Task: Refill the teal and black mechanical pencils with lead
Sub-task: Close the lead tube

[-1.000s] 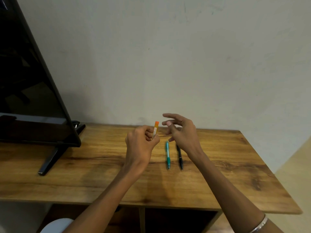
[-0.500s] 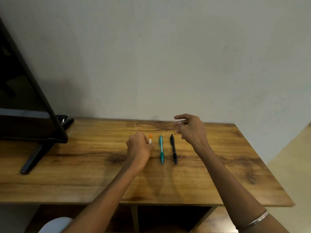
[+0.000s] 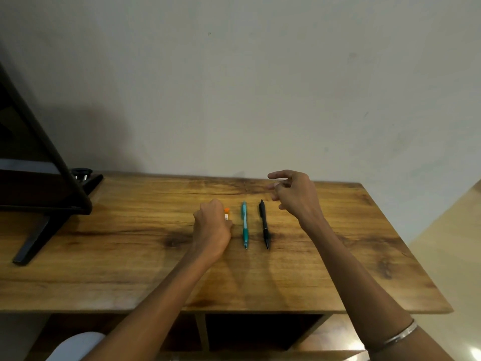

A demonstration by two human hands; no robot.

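Note:
The teal mechanical pencil [image 3: 244, 224] and the black mechanical pencil [image 3: 264, 224] lie side by side on the wooden table [image 3: 130, 243], tips toward me. Just left of the teal pencil, my left hand [image 3: 212, 226] rests low on the table with its fingers curled round a small lead tube with an orange cap [image 3: 226, 213]; only the tube's top shows. My right hand [image 3: 294, 195] hovers above the table to the right of the black pencil, fingers loosely spread and holding nothing.
A dark monitor [image 3: 33, 175] on a black stand [image 3: 33, 243] occupies the table's left end. A plain wall rises behind the table. Open shelf compartments [image 3: 260, 332] sit under the tabletop. The floor shows at the right.
My left hand has come down from chest height to the table with the lead tube, left of the teal pencil. My right hand has moved away to the right of the pencils.

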